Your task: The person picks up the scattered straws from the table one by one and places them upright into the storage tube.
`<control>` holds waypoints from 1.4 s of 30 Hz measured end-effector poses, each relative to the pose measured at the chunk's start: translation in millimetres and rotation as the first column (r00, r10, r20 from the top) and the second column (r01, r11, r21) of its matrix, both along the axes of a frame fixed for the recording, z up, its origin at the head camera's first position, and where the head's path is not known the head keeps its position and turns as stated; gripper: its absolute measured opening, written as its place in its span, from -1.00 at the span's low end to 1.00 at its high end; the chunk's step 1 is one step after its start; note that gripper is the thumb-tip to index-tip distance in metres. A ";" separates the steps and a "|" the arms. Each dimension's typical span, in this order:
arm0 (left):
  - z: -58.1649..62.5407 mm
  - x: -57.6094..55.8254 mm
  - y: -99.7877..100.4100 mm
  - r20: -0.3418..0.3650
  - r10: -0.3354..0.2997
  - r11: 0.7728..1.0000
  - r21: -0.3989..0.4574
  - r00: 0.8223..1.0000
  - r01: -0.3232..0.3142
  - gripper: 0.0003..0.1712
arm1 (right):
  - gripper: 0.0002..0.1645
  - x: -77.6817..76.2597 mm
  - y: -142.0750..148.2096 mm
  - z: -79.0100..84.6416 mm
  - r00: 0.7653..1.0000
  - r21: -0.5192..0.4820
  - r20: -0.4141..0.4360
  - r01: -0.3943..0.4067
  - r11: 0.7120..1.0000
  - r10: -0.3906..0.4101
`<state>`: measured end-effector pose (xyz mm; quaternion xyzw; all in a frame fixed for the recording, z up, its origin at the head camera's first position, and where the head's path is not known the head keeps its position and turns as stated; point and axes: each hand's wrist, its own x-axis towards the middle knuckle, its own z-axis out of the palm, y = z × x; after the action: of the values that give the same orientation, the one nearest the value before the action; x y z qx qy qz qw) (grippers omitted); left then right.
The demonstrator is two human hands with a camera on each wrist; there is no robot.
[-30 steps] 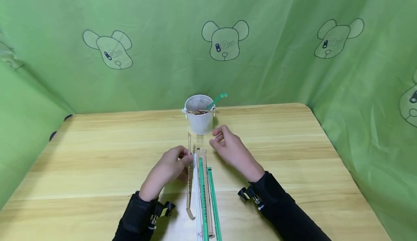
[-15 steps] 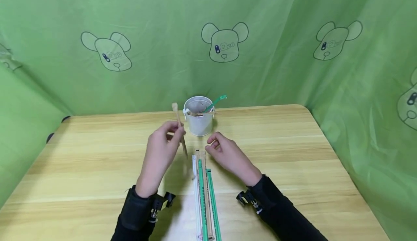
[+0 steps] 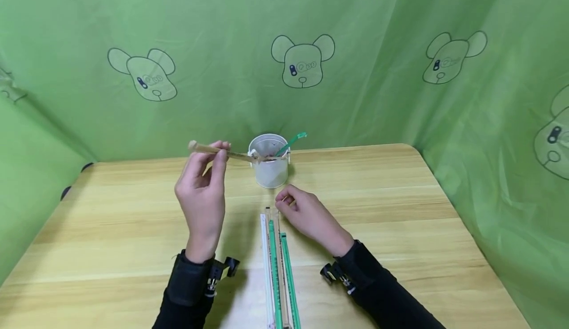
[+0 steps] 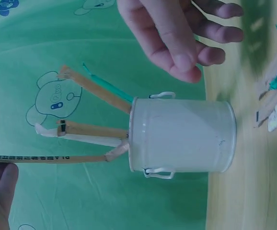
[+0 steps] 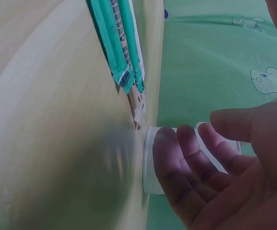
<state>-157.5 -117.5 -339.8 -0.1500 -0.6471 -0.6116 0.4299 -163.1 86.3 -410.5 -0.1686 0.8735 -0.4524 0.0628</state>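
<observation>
My left hand [image 3: 202, 195] pinches a brown paper-wrapped straw [image 3: 237, 155] between thumb and fingers, left of a small white metal bucket [image 3: 271, 175]. In the left wrist view the far end of this wrapped straw [image 4: 57, 159] is at the bucket's rim; whether it is inside I cannot tell. Green, brown and white wrapped straws stick out of the bucket [image 4: 181, 136]. My right hand [image 3: 308, 215] hovers over the table just in front of the bucket, fingers loosely bent and holding nothing, as the right wrist view of that hand [image 5: 234, 191] also shows.
Several wrapped straws lie side by side on the wooden table [image 3: 378, 250], among them a white one [image 3: 267, 269] and a green one [image 3: 290, 279]. A green curtain [image 3: 222, 97] with bear-head drawings hangs behind and beside the table.
My left hand has lifted the brown wrapped straw off the table, carried it up and left, and tipped it towards the bucket. My right hand has come slightly nearer and lower.
</observation>
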 end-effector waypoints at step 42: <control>-32.8 -18.4 -4.1 0.431 -0.076 0.965 -0.194 0.899 0.175 -0.54 | -0.83 4.5 -2.7 0.8 0.997 0.015 0.005 -0.079 0.997 0.078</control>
<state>-175.8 -121.6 -372.7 -0.1051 -0.7789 -0.5778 0.2200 -158.6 83.6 -409.7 -0.2013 0.8695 -0.4432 0.0837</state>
